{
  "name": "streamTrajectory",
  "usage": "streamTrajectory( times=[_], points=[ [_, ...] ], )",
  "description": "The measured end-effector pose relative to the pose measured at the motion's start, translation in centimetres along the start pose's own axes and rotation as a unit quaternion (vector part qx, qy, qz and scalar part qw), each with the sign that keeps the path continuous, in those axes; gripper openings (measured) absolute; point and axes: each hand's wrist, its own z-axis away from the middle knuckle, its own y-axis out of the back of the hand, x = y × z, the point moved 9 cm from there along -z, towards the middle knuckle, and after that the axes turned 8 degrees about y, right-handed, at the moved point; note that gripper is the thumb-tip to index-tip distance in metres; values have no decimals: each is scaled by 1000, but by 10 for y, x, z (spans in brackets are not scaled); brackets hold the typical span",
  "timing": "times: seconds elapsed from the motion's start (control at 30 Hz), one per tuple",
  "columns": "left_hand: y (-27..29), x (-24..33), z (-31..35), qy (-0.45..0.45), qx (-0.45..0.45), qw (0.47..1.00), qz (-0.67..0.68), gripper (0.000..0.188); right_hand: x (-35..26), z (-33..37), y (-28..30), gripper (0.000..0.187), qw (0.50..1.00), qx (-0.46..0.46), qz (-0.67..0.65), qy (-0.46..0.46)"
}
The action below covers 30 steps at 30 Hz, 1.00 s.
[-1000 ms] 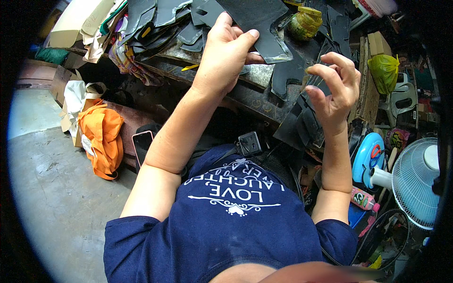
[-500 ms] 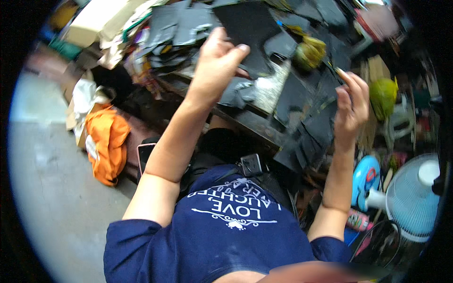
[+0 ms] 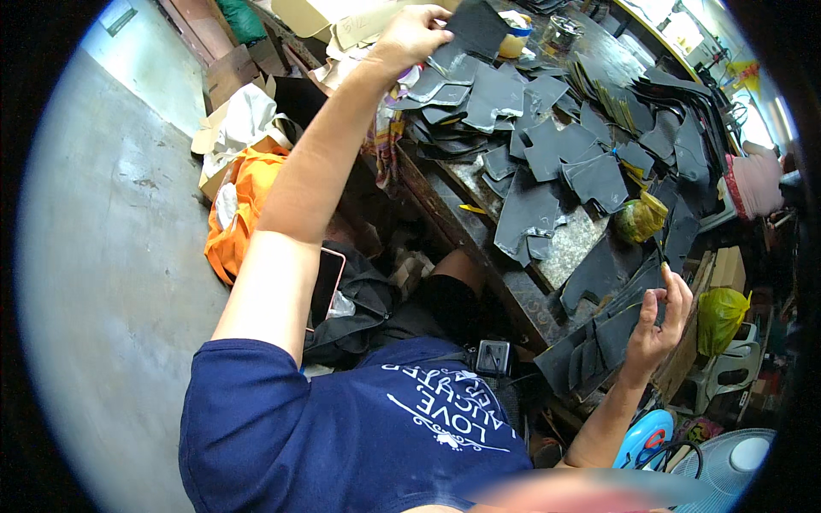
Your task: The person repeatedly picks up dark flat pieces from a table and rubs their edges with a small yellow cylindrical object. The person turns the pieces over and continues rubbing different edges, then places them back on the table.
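Note:
At the far end of the table, my left hand (image 3: 416, 38) is stretched out and pinches the edge of a flat black cut piece (image 3: 477, 32), which looks like leather or thin sheet material. Beneath and beside it lie several stacked black cut pieces (image 3: 496, 96). Near the table's right side, my right hand (image 3: 657, 329) is raised with bent fingers. Its fingertips hold a thin dark stick (image 3: 661, 251), whose far end reaches toward a jar wrapped in yellow plastic (image 3: 641, 217). Whether the stick touches the jar cannot be made out.
A speckled pale slab (image 3: 577, 250) lies in the tabletop among the pieces. A tin (image 3: 562, 34) stands at the back. On the right are a yellow-green tied bag (image 3: 723, 321) and a fan (image 3: 727, 466). An orange bag (image 3: 248, 201) sits left of the table.
My left hand has moved outward from over the table's near part and now holds a black piece. The view has turned, and my right hand still holds the stick by the yellow jar.

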Motion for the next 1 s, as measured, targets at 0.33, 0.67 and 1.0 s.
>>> streamTrajectory(
  times=[0.33, 0.67, 1.0],
  points=[
    [-14, 38, 14, -53, 159, 887, -431, 28, 22, -12, 4, 37, 999, -34, 4, -35],
    [-236, 238, 109, -330, -97, 938, -52, 91, 158, -58, -34, 73, 980, -79, -71, -166],
    [-338, 229, 93, -133, -213, 963, -102, 71, 180, -63, -69, 45, 980, -176, 45, -84]
  ],
)
